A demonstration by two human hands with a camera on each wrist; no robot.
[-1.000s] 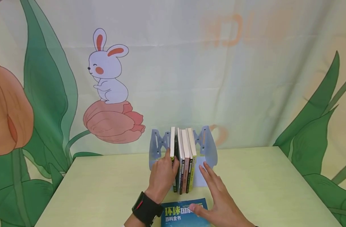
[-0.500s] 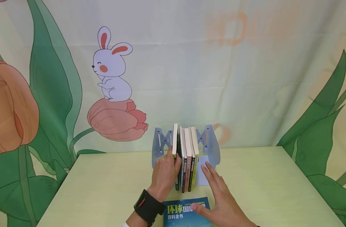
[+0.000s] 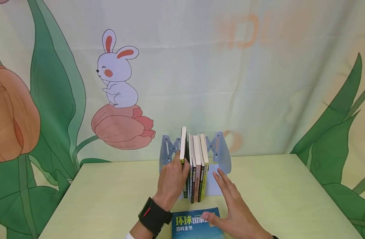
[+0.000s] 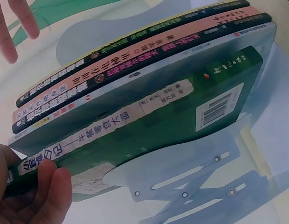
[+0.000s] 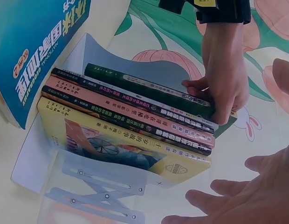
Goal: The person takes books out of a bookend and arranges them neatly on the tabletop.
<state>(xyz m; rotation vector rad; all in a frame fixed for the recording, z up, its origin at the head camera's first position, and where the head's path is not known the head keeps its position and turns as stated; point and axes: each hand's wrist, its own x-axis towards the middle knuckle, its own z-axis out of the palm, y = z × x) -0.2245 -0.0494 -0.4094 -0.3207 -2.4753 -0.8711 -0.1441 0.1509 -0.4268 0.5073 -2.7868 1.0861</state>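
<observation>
My left hand pinches a green book near the top of its spine, thumb on one side and fingers on the other. That book stands at the left end of a row of upright books, its top higher than its neighbours. Pink, black and yellow spines fill the rest of the row. A pale blue expandable bookend frames the row on both sides. To the right of the row, my right hand hovers with its fingers spread, holding nothing; its thumb overlaps the blue book below in the head view.
A large blue book with Chinese lettering lies flat at the table's near side, in front of the row. Behind the pale yellow-green table hangs a curtain printed with a rabbit and tulips.
The green book has risen a little above the other books, with my left hand moving up along with it. My right hand stays almost in place.
</observation>
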